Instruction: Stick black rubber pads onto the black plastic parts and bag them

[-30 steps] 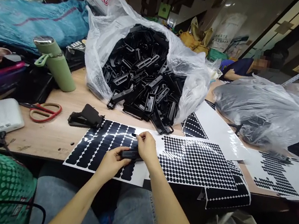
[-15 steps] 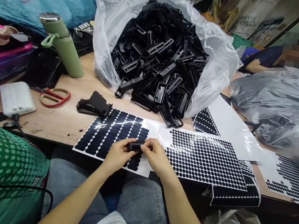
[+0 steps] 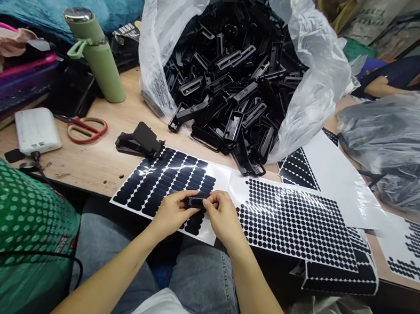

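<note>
Between my two hands is a small black plastic part, held above a sheet of oblong black stickers. My left hand is closed on its left end with thumb and fingers. My right hand pinches at its right end; whether a sticker is between those fingertips cannot be made out. A sheet of round black stickers lies just right of my right hand. Beyond my left hand, a black plastic clip-like part rests at the sticker sheet's upper left corner.
A large clear plastic bag full of black plastic parts stands at the back. Red-handled scissors, a white power bank and a green bottle are on the left. Another bag and a person's arm are at right.
The view has shifted slightly, so the table's things appear further right and a little higher. Both hands stay on the black plastic part, with little change in their grip.
</note>
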Motion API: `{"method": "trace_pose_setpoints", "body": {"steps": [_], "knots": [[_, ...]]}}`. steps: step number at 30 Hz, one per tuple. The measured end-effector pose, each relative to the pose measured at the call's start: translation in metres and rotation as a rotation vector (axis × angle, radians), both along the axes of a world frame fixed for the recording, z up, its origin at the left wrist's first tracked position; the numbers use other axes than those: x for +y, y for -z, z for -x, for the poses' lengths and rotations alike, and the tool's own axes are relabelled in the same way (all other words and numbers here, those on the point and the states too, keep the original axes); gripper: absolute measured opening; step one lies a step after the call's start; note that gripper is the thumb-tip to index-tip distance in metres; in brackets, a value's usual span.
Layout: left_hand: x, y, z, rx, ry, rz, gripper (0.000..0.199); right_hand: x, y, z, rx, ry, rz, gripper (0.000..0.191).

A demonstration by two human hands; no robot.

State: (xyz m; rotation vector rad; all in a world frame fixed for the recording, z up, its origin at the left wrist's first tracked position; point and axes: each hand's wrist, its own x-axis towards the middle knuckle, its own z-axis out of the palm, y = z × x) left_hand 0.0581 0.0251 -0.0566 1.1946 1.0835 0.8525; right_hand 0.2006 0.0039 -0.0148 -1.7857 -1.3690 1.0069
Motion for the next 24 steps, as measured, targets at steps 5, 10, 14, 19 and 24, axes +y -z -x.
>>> {"method": "trace_pose_setpoints", "body": {"steps": [5,10,14,19,24], "knots": [[-0.002,-0.001,-0.001,-0.01,-0.009,0.01,0.045,-0.001,0.004,0.001,-0.004,0.009,-0.015,0.015],[-0.002,-0.001,0.0,-0.026,-0.018,0.021,0.046,-0.002,0.003,0.003,-0.017,0.031,-0.038,0.015],[0.001,0.005,-0.001,-0.02,-0.02,-0.001,0.045,-0.002,0.007,0.006,-0.057,0.039,-0.081,0.014],[-0.008,-0.001,-0.004,0.04,-0.041,0.025,0.044,-0.011,0.015,0.003,-0.214,0.305,-0.148,0.041],[-0.034,-0.081,0.043,0.269,-0.374,-0.429,0.036,-0.015,-0.003,-0.001,-0.127,0.432,-0.248,0.053]]}}
